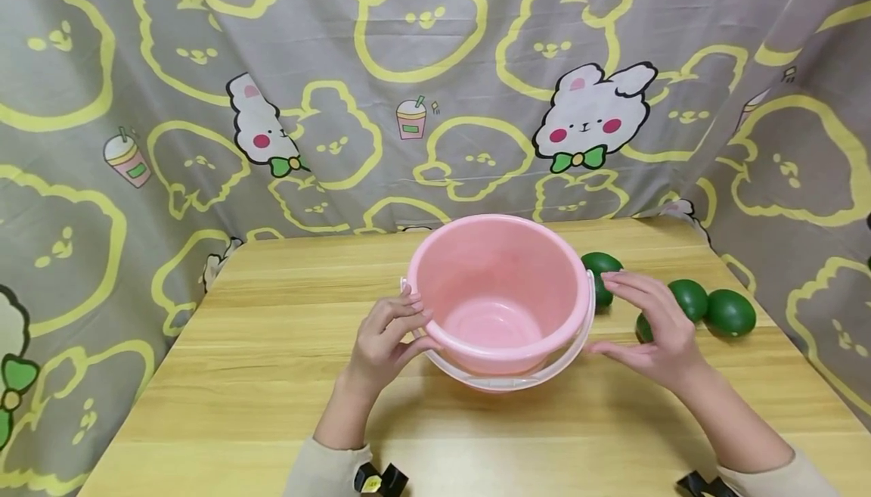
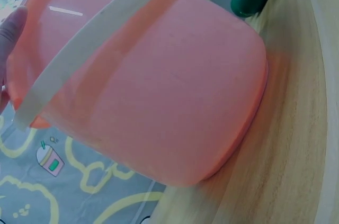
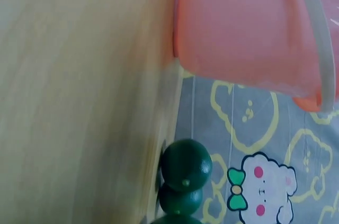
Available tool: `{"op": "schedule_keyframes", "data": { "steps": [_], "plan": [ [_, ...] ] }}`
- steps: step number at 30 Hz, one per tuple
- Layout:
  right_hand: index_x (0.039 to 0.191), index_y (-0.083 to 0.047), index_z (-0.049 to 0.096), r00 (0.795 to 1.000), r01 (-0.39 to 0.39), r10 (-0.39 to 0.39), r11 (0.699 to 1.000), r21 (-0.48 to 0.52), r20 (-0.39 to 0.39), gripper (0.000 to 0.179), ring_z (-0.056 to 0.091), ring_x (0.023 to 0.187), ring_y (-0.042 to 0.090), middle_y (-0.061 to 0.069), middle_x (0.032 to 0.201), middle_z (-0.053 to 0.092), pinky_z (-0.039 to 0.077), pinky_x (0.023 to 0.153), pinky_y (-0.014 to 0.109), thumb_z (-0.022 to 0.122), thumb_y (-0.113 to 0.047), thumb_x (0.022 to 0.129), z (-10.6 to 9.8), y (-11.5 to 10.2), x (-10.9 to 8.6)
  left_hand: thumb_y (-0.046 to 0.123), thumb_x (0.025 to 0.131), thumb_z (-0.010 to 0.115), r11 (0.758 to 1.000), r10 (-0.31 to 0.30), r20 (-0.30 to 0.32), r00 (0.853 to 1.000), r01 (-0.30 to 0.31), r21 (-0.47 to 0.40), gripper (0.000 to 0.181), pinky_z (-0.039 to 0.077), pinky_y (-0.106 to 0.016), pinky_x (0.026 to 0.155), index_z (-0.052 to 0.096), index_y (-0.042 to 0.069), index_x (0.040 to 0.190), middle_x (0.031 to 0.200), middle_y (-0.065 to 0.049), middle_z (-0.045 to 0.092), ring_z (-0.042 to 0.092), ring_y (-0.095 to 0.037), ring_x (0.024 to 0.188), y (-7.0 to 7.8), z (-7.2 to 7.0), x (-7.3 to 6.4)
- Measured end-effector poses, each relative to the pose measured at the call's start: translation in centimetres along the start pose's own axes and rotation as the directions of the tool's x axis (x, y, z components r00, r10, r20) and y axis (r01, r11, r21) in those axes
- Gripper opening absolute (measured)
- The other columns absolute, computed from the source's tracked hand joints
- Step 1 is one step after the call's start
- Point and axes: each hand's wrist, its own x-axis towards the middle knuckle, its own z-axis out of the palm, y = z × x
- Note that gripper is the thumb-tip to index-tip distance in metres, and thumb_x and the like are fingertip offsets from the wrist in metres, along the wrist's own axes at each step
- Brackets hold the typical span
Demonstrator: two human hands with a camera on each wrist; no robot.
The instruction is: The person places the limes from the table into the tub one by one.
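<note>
A pink plastic bucket (image 1: pixel 500 323) stands upright on the wooden table, its mouth facing up and its inside bare. The bucket's white handle (image 1: pixel 510 383) hangs down along the near side. My left hand (image 1: pixel 391 334) holds the left part of the rim with bent fingers and thumb. In the left wrist view, only some fingers (image 2: pixel 11 28) show at the rim. Beside the right rim, my right hand (image 1: pixel 656 334) has its fingers and thumb spread apart, with nothing held between them. The right wrist view shows the bucket (image 3: pixel 238 28) but not the hand.
Several smooth dark green fruits (image 1: pixel 730 313) lie on the table (image 1: pixel 258 376) to the right, some partly hidden behind the bucket and right hand. A grey curtain (image 1: pixel 469 104) with yellow cartoon outlines hangs behind the table and along both sides.
</note>
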Motion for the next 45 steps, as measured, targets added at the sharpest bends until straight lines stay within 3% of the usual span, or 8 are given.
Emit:
{"op": "schedule_keyframes", "data": {
  "steps": [9,17,23,26,29,32,37,45],
  "plan": [
    [0.108,0.015,0.056,0.982,-0.136,0.157,0.974,-0.181,0.108,0.085,0.053,0.120,0.016,0.024,0.111,0.062,0.041,0.107,0.020,0.068,-0.061,0.072,-2.4,-0.3,0.2,0.032,0.085,0.067,1.000,-0.008,0.003,1.000,0.008,-0.008,0.038,0.058,-0.037,0.087,0.069,-0.006,0.085,0.083,-0.016,0.062,0.064,-0.032,0.080,0.0,-0.1,0.1],
    [0.115,0.013,0.055,0.941,-0.218,0.289,0.915,-0.340,0.176,0.098,0.043,0.128,0.005,0.031,0.112,0.059,0.034,0.110,0.016,0.060,-0.074,0.069,-3.9,0.0,-0.8,0.032,0.084,0.067,1.000,-0.014,-0.006,1.000,0.013,-0.016,0.038,0.059,-0.036,0.085,0.069,-0.006,0.084,0.082,-0.016,0.062,0.064,-0.033,0.080,-0.1,0.0,0.1],
    [0.124,0.005,0.056,0.894,-0.289,0.407,0.845,-0.451,0.189,0.107,0.045,0.127,0.010,0.025,0.121,0.059,0.029,0.108,0.008,0.057,-0.082,0.063,-4.9,0.8,-2.0,0.033,0.084,0.067,1.000,-0.017,-0.021,1.000,0.017,-0.023,0.039,0.059,-0.035,0.086,0.069,-0.006,0.083,0.082,-0.016,0.061,0.063,-0.033,0.078,-0.1,0.2,0.0],
    [0.130,-0.002,0.054,0.849,-0.342,0.492,0.789,-0.510,0.192,0.108,0.051,0.123,0.027,0.020,0.126,0.058,0.031,0.109,0.011,0.055,-0.084,0.061,-5.4,0.9,-2.2,0.033,0.084,0.067,1.000,-0.020,-0.024,1.000,0.019,-0.024,0.039,0.059,-0.035,0.085,0.069,-0.006,0.083,0.082,-0.016,0.061,0.063,-0.032,0.078,-0.1,0.2,0.0],
    [0.135,-0.008,0.051,0.784,-0.406,0.588,0.728,-0.552,0.199,0.109,0.050,0.115,0.041,0.018,0.130,0.055,0.046,0.102,0.038,0.061,-0.083,0.057,-5.9,0.8,-2.2,0.033,0.084,0.067,0.999,-0.022,-0.026,0.999,0.021,-0.025,0.039,0.059,-0.034,0.085,0.069,-0.006,0.083,0.082,-0.016,0.061,0.063,-0.032,0.078,-0.1,0.2,0.0],
    [0.140,-0.011,0.046,0.714,-0.455,0.669,0.668,-0.588,0.208,0.112,0.048,0.113,0.045,0.021,0.130,0.053,0.045,0.080,0.061,0.079,-0.069,0.050,-6.4,0.7,-2.2,0.033,0.084,0.067,1.000,-0.020,-0.025,0.999,0.020,-0.024,0.039,0.059,-0.034,0.085,0.069,-0.006,0.084,0.082,-0.016,0.061,0.063,-0.032,0.078,-0.1,0.2,0.0],
    [0.146,-0.014,0.036,0.605,-0.497,0.763,0.584,-0.642,0.226,0.116,0.045,0.114,0.047,0.025,0.131,0.049,0.043,0.074,0.066,0.092,-0.041,0.047,-7.0,0.8,-2.4,0.032,0.084,0.068,1.000,-0.014,-0.026,1.000,0.013,-0.028,0.039,0.059,-0.035,0.086,0.069,-0.006,0.084,0.082,-0.016,0.062,0.063,-0.032,0.078,-0.2,0.3,0.0],
    [0.148,-0.013,0.029,0.465,-0.510,0.839,0.514,-0.690,0.282,0.110,0.041,0.116,0.052,0.029,0.136,0.043,0.040,0.068,0.072,0.085,-0.049,0.060,-7.9,1.6,-2.7,0.034,0.083,0.068,0.999,-0.019,-0.042,0.999,0.017,-0.035,0.040,0.058,-0.036,0.087,0.069,-0.006,0.083,0.081,-0.016,0.061,0.063,-0.033,0.078,-0.1,0.2,-0.1]
  ]
}}
